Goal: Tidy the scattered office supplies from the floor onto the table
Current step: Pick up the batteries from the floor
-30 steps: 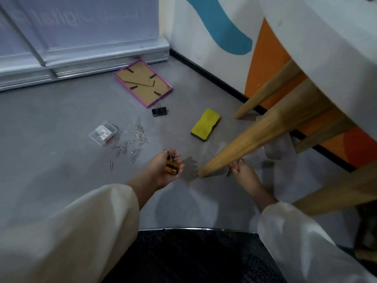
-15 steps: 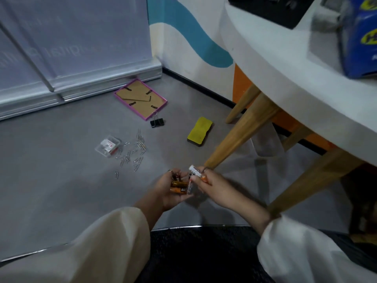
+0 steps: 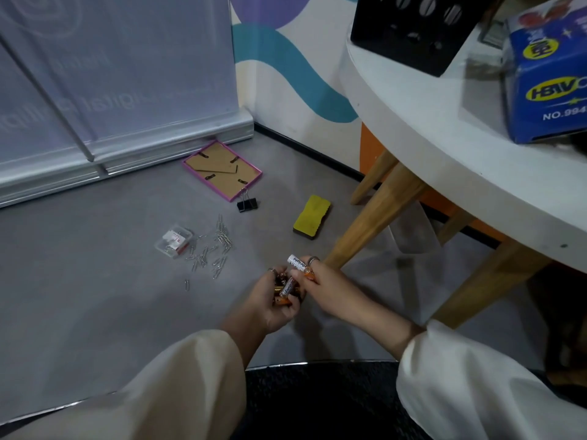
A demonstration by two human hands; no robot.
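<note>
My left hand (image 3: pixel 272 308) cups several orange-and-black batteries (image 3: pixel 286 289) above the grey floor. My right hand (image 3: pixel 324 285) meets it from the right and pinches a white battery (image 3: pixel 297 262) over the pile. On the floor beyond lie scattered paper clips (image 3: pixel 213 249) beside their clear plastic box (image 3: pixel 174 241), a black binder clip (image 3: pixel 247 203), a yellow board eraser (image 3: pixel 312 217) and a pink picture frame (image 3: pixel 222 174) face down. The round white table (image 3: pixel 444 147) stands at the right.
On the table stand a black perforated holder (image 3: pixel 409 30) and a blue box (image 3: pixel 549 77). Wooden table legs (image 3: pixel 371 214) slant down to the floor close to my right hand. A banner stand base (image 3: pixel 127 154) runs along the back, and a painted wall (image 3: pixel 295 77) behind.
My right hand came away from the table leg with a white battery and joined my left hand. My view lifted, bringing the tabletop into sight.
</note>
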